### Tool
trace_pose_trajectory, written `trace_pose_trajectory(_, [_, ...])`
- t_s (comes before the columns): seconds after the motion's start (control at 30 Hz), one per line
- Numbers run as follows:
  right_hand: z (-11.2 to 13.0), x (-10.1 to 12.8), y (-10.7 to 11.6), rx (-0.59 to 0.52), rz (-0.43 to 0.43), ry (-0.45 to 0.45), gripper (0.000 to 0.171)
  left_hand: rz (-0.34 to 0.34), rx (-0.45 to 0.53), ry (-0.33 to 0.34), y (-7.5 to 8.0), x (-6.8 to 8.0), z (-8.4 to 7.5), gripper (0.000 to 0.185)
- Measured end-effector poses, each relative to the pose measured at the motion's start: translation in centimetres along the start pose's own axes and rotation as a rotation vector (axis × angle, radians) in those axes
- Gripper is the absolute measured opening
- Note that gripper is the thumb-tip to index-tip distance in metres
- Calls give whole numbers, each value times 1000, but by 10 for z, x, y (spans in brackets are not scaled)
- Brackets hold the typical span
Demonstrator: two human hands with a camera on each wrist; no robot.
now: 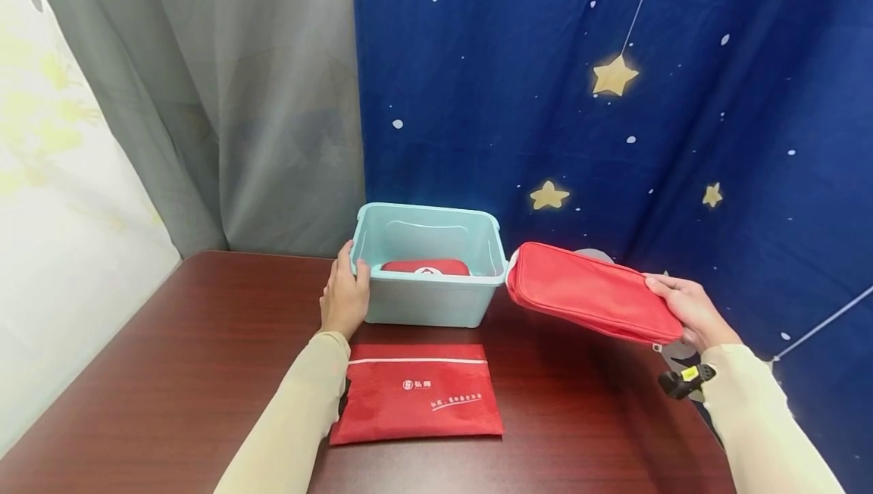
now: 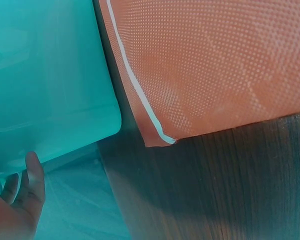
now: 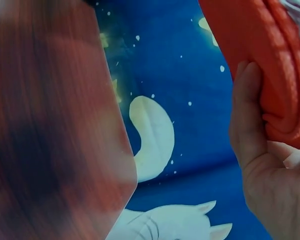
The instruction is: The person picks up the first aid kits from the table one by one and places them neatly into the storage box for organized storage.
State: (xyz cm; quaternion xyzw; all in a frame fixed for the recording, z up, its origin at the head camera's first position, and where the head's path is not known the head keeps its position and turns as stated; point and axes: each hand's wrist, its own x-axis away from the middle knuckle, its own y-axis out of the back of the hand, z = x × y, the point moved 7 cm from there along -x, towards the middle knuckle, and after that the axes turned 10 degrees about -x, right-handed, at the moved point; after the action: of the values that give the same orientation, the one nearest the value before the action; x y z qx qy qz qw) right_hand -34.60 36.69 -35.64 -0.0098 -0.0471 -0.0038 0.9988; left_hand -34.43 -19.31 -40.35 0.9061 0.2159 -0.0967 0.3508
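The left hand (image 1: 345, 295) gripped the bin's (image 1: 428, 304) near-left corner on the table (image 1: 170, 373). The right hand (image 1: 689, 310) clamped a red pouch (image 1: 589, 291) in the air beside the bin, apparently zipped.
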Motion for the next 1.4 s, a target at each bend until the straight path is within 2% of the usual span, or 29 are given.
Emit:
trace_pose_trajectory(0.1, [4, -1, -5, 13, -4, 0, 32, -1, -1, 3, 0, 0, 0, 56])
trace_pose_trajectory(0.17, [7, -2, -9, 12, 0, 2, 46, -2, -1, 3, 0, 0, 1, 56])
trace_pose_trajectory(0.27, [10, -4, -15, -19, 9, 0, 57, -4, 1, 0, -1, 0, 1, 56])
trace_pose_trajectory(0.4, [15, -7, -22, -56, 9, 0, 51, -7, 5, -3, -1, 0, 2, 55])
trace_pose_trajectory(0.63, [20, -11, -42, -30, -20, 6, 65, -11, -4, 2, -1, 0, 3, 54])
trace_pose_trajectory(1.0, [26, -21, -74, 27, -90, 10, 56, -8, 5, 13, 3, -1, 4, 54])
trace_pose_trajectory(1.23, [33, -25, -96, -77, -82, 42, 52, -13, 12, 10, 4, -2, 7, 54])
trace_pose_trajectory(1.4, [36, -28, -111, -74, -97, 54, 49, -7, 22, 3, 1, -2, 7, 54])
